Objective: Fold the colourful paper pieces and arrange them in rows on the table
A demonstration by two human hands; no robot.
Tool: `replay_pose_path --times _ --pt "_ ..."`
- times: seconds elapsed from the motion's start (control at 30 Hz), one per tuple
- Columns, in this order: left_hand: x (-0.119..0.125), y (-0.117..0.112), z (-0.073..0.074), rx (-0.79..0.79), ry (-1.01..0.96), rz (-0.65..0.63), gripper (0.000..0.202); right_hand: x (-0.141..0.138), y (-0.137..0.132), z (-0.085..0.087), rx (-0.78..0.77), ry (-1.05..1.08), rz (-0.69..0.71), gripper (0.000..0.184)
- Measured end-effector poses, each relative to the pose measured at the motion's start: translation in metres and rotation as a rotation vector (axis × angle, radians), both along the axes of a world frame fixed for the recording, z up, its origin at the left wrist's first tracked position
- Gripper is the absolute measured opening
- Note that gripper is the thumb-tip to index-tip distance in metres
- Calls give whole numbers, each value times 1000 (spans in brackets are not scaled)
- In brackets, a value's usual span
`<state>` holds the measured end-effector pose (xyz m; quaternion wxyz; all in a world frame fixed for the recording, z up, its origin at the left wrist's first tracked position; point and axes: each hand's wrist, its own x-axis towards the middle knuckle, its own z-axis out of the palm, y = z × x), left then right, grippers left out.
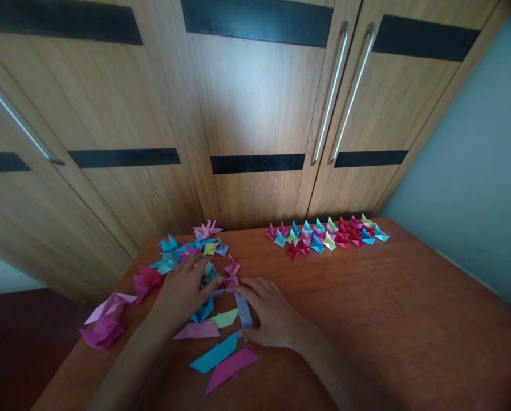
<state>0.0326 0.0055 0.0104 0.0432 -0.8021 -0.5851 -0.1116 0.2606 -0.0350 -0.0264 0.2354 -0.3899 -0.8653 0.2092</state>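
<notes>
My left hand rests over the pile of folded paper pieces, palm down, with fingers stretched and thumb apart. Under and around it are a teal folded piece and blue origami pieces. To the right, my right hand lies low on the table beside a lavender folded paper strip, its thumb spread from its fingers. Between the hands stand pink folded pieces. Nearer to me lie flat folded strips: a green one, a pale pink one, a blue one and a magenta one.
Rows of small colourful folded paper shapes stand at the table's back right. A pink origami flower sits at the back edge. Magenta folded pieces lie near the left edge. Wooden cupboard doors rise behind the brown table.
</notes>
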Motion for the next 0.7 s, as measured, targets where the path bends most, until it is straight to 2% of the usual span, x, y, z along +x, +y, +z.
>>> replay_pose_path --times 0.1,0.2,0.33,0.47,0.6,0.7 --pt "-35 -22 -8 -8 -57 69 54 -9 -1 -4 0 -18 16 84" --pt "-48 -40 -18 -56 -137 64 55 -15 3 -13 15 10 -36 73" --pt "-43 -53 -33 -135 -274 9 55 -17 7 -22 38 50 -130 65" --pt "-28 -55 -41 -141 -383 -66 54 -18 8 -24 62 64 -149 64" --pt "-19 -56 -38 -134 -485 -108 49 -22 6 -23 43 129 -134 65" --pt "-18 -58 -33 -139 -527 -147 34 -27 4 -23 0 217 -131 64"
